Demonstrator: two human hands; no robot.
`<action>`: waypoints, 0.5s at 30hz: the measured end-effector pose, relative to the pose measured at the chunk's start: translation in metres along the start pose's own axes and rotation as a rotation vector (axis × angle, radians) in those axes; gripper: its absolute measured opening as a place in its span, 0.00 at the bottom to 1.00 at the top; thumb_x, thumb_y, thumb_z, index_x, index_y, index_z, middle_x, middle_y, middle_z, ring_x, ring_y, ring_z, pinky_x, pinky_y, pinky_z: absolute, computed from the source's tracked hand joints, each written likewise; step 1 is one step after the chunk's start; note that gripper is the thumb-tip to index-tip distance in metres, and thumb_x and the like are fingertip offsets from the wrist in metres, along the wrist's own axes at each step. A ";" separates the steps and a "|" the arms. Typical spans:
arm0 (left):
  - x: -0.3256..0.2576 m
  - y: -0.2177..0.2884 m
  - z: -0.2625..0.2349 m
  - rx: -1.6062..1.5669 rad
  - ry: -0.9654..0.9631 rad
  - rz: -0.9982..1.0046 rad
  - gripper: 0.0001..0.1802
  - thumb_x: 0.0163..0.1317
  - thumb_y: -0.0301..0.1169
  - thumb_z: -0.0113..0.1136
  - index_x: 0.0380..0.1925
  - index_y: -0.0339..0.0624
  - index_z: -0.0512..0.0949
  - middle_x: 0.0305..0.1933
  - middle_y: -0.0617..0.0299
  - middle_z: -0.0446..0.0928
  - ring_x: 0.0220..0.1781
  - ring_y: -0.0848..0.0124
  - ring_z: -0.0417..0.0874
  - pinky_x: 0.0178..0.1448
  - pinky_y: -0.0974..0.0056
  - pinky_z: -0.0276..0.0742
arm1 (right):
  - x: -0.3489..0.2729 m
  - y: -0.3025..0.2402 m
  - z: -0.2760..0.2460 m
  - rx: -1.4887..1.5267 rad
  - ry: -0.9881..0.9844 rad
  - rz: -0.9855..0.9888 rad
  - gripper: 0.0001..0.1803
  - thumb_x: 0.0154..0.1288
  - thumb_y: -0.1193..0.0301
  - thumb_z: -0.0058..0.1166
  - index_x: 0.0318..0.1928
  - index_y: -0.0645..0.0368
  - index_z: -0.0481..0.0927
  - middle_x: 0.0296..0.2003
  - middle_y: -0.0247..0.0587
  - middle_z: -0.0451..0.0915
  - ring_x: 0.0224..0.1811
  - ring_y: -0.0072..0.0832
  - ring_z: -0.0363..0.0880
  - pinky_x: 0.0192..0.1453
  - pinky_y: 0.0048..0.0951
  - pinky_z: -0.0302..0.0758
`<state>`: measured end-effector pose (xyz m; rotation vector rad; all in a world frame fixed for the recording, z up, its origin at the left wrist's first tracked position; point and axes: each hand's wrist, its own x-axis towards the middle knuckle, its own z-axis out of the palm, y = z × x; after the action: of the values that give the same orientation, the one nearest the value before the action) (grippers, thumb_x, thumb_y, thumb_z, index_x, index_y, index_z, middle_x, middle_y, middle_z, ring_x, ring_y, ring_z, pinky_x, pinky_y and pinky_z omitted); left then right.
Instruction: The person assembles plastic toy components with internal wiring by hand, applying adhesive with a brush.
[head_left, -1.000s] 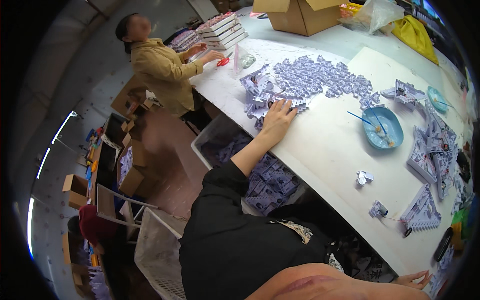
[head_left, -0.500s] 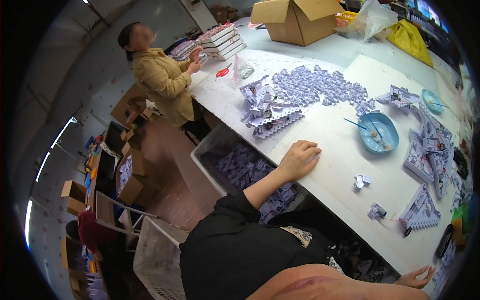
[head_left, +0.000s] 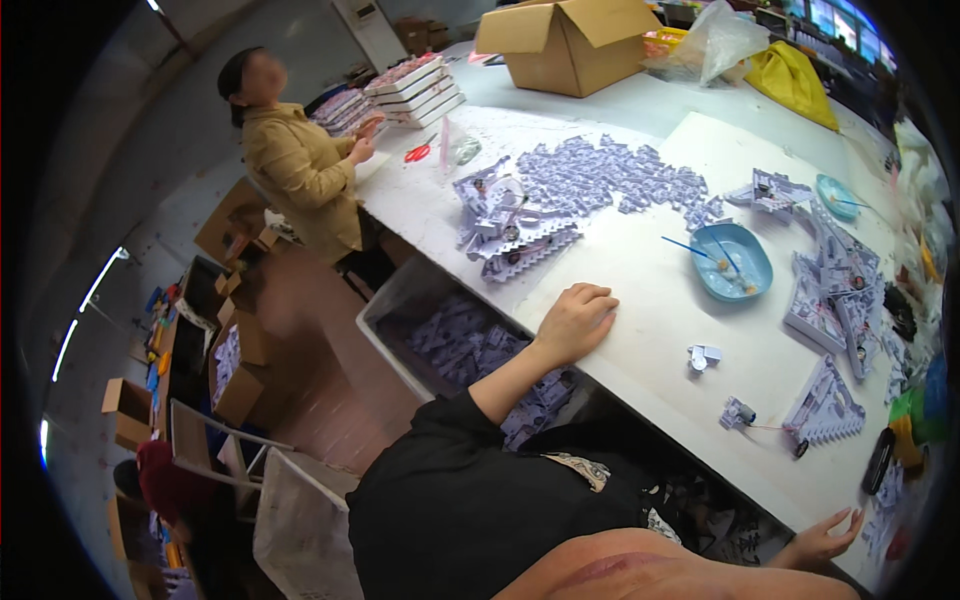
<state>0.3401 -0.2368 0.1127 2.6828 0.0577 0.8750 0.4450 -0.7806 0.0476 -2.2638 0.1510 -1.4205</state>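
My left hand (head_left: 575,320) rests palm down on the near edge of the white table (head_left: 640,310), fingers curled in, with nothing visible in it. A black sleeve covers that arm. Beyond it lie a row of stacked lilac paper pieces (head_left: 515,240) and a wide loose pile of the same pieces (head_left: 610,180). My right hand (head_left: 825,540) is at the table's lower right edge, fingers spread and holding nothing. Two small folded pieces (head_left: 703,355) (head_left: 738,412) lie between the hands. A blue dish with thin sticks (head_left: 733,262) stands to the right.
A grey bin of lilac pieces (head_left: 450,335) sits under the table edge by my left arm. Triangular paper stacks (head_left: 825,405) lie at the right. A person in a tan jacket (head_left: 300,170) works at the far left end near white trays (head_left: 415,90), with a cardboard box (head_left: 570,45) behind.
My left hand has pulled back from the lilac pile across the table to its near edge, the fingers curling in. My right hand has stayed at the lower right edge.
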 end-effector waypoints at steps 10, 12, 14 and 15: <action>0.000 -0.001 0.001 -0.015 0.050 0.026 0.10 0.56 0.27 0.60 0.38 0.39 0.80 0.46 0.54 0.79 0.52 0.58 0.76 0.58 0.57 0.71 | 0.002 -0.002 -0.002 -0.005 -0.006 -0.004 0.17 0.69 0.68 0.54 0.54 0.62 0.75 0.49 0.45 0.80 0.52 0.37 0.79 0.59 0.35 0.72; 0.000 0.000 0.002 -0.015 0.057 0.033 0.10 0.55 0.27 0.60 0.38 0.39 0.80 0.45 0.54 0.79 0.52 0.58 0.76 0.58 0.57 0.72 | 0.002 -0.006 -0.004 -0.032 -0.025 0.024 0.17 0.68 0.69 0.54 0.54 0.63 0.75 0.49 0.45 0.80 0.52 0.37 0.79 0.58 0.34 0.72; 0.002 0.000 0.002 -0.017 0.056 0.036 0.10 0.55 0.27 0.60 0.38 0.39 0.80 0.45 0.54 0.79 0.52 0.58 0.77 0.57 0.57 0.72 | 0.002 -0.007 -0.005 -0.038 -0.024 0.024 0.17 0.68 0.69 0.54 0.54 0.63 0.75 0.49 0.45 0.80 0.52 0.37 0.79 0.58 0.34 0.72; 0.002 0.000 0.002 -0.015 0.056 0.041 0.10 0.55 0.27 0.60 0.38 0.39 0.80 0.45 0.54 0.79 0.52 0.58 0.77 0.57 0.57 0.72 | 0.002 -0.007 -0.005 -0.042 -0.022 0.027 0.17 0.68 0.69 0.54 0.54 0.63 0.75 0.49 0.45 0.80 0.52 0.37 0.78 0.58 0.35 0.72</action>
<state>0.3428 -0.2366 0.1125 2.6541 0.0083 0.9601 0.4403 -0.7765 0.0545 -2.3019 0.2054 -1.3904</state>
